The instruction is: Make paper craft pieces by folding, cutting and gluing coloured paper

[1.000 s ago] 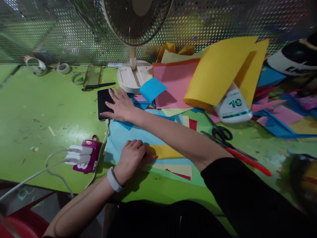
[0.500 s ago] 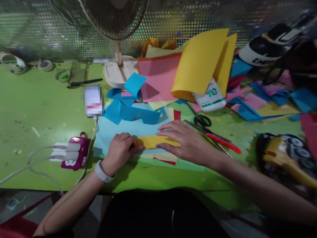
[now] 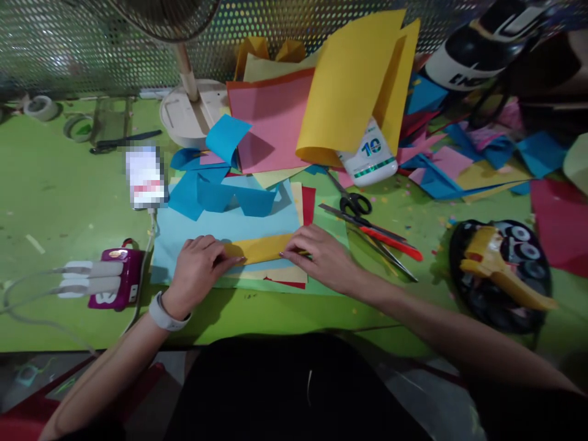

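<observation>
A folded strip of yellow paper [image 3: 260, 247] lies between my hands, over a light blue sheet [image 3: 184, 236]. My left hand [image 3: 198, 263] pinches its left end between thumb and fingers. At the other end, my right hand [image 3: 316, 257] has thumb and fingertips closed on the strip's lower edge. Cut and folded blue paper [image 3: 236, 197] rests just beyond the strip on the same sheet. Cream, red and green sheets show from under the light blue one.
Right of the papers lie black scissors [image 3: 356, 203], a red-handled cutter [image 3: 390, 244] and tweezers [image 3: 390, 257]. A yellow tape dispenser or glue gun [image 3: 500, 266] sits on a black tray. Left are a phone [image 3: 146, 177] and purple power adapter [image 3: 114, 278]. Behind stands a fan [image 3: 193, 101].
My right hand's fingers have gone from spread over the yellow strip to pinching its right end. My left hand keeps its grip. The camera's view has shifted to the right.
</observation>
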The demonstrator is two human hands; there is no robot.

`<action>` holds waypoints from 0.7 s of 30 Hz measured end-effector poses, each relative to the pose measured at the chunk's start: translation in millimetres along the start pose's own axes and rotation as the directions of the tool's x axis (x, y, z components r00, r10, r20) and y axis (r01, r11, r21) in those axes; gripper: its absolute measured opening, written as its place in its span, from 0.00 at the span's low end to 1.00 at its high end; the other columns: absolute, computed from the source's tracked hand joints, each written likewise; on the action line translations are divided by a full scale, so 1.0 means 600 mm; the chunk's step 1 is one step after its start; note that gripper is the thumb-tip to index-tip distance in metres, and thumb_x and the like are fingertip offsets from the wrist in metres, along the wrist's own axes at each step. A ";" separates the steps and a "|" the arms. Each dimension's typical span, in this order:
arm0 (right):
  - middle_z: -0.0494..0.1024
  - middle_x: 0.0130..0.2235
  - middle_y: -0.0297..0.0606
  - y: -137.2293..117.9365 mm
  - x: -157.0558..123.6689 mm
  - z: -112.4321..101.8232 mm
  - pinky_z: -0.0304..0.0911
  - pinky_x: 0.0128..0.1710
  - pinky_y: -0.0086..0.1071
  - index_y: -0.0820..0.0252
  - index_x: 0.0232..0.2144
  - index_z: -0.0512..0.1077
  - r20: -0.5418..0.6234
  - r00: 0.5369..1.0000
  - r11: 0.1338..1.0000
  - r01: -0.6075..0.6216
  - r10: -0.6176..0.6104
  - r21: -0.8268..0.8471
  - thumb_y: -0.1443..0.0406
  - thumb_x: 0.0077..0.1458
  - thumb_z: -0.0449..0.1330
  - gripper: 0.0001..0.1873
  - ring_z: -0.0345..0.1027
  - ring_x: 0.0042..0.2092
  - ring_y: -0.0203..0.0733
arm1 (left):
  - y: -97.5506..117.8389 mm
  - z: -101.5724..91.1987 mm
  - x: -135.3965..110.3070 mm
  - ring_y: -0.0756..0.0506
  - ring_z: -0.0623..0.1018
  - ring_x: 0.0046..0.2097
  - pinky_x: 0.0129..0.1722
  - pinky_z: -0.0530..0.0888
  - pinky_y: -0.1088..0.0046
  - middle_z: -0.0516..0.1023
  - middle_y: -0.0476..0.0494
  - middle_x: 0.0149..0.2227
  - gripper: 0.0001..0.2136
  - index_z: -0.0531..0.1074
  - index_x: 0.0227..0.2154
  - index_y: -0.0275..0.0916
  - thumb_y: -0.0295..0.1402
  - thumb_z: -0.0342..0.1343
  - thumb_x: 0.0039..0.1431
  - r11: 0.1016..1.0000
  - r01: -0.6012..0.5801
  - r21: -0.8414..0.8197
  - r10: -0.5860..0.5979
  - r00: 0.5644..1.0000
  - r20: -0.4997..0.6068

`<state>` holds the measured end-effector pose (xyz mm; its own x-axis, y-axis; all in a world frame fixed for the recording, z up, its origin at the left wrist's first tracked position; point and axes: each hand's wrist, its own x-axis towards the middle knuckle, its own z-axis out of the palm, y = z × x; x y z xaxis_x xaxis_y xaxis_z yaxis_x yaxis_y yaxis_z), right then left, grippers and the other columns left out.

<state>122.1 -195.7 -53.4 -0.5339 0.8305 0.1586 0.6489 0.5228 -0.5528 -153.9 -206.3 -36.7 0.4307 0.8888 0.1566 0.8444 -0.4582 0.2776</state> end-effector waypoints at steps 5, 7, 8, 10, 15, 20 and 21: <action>0.75 0.35 0.40 0.001 0.000 0.001 0.63 0.40 0.39 0.58 0.31 0.72 0.002 0.999 0.998 -0.052 0.052 -0.024 0.55 0.65 0.54 0.16 0.67 0.39 0.45 | -0.009 -0.007 -0.005 0.44 0.69 0.30 0.33 0.60 0.65 0.68 0.48 0.24 0.19 0.66 0.22 0.40 0.49 0.55 0.61 0.977 0.012 0.213 -0.009 1.000 -0.013; 0.75 0.34 0.39 0.000 0.000 -0.001 0.63 0.40 0.39 0.58 0.31 0.72 0.017 0.998 0.998 -0.064 0.064 -0.013 0.55 0.65 0.53 0.17 0.67 0.39 0.44 | -0.016 -0.014 -0.006 0.44 0.70 0.30 0.33 0.61 0.64 0.68 0.47 0.24 0.21 0.65 0.20 0.41 0.50 0.53 0.62 0.960 0.021 0.280 -0.017 1.000 -0.015; 0.75 0.34 0.39 0.000 0.001 -0.002 0.63 0.39 0.38 0.58 0.31 0.73 0.027 0.997 0.998 -0.069 0.070 -0.004 0.54 0.65 0.53 0.17 0.67 0.39 0.44 | -0.019 -0.021 -0.007 0.44 0.70 0.30 0.33 0.61 0.63 0.68 0.47 0.24 0.21 0.65 0.20 0.41 0.50 0.52 0.62 0.950 0.027 0.310 -0.023 1.000 -0.017; 0.75 0.34 0.39 -0.001 0.002 -0.003 0.63 0.39 0.38 0.57 0.31 0.73 0.029 0.997 0.997 -0.074 0.074 0.007 0.54 0.65 0.53 0.18 0.67 0.39 0.44 | -0.017 -0.039 -0.009 0.42 0.71 0.31 0.34 0.63 0.62 0.69 0.45 0.24 0.21 0.65 0.20 0.42 0.49 0.50 0.64 0.929 0.060 0.365 -0.047 0.998 -0.044; 0.75 0.34 0.39 -0.001 0.001 0.001 0.63 0.40 0.39 0.57 0.31 0.73 0.003 0.998 0.998 -0.058 0.058 0.004 0.56 0.65 0.53 0.16 0.68 0.38 0.43 | 0.045 -0.066 -0.015 0.36 0.74 0.48 0.48 0.67 0.52 0.77 0.37 0.47 0.12 0.71 0.45 0.41 0.42 0.49 0.67 0.929 0.134 0.345 -0.041 0.964 -0.264; 0.75 0.34 0.40 -0.001 -0.001 0.005 0.62 0.40 0.38 0.57 0.32 0.74 -0.024 0.998 0.998 -0.057 0.056 -0.026 0.59 0.65 0.54 0.13 0.68 0.39 0.45 | 0.108 -0.006 -0.013 0.39 0.57 0.68 0.66 0.51 0.54 0.60 0.34 0.66 0.34 0.51 0.66 0.33 0.53 0.40 0.67 0.914 -0.396 0.084 0.380 0.912 0.156; 0.75 0.34 0.39 -0.001 -0.001 0.005 0.62 0.40 0.39 0.56 0.31 0.74 -0.026 0.998 0.998 -0.060 0.059 -0.025 0.59 0.65 0.54 0.13 0.68 0.39 0.45 | 0.109 0.008 -0.012 0.38 0.54 0.69 0.67 0.48 0.53 0.57 0.32 0.68 0.39 0.49 0.67 0.30 0.57 0.38 0.64 0.918 -0.391 0.067 0.374 0.909 0.184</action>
<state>120.2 -197.3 -55.5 -0.4799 0.8649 0.1471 0.6934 0.4767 -0.5404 -100.3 -242.9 -24.5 0.7660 0.6388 0.0720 0.6278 -0.7675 0.1298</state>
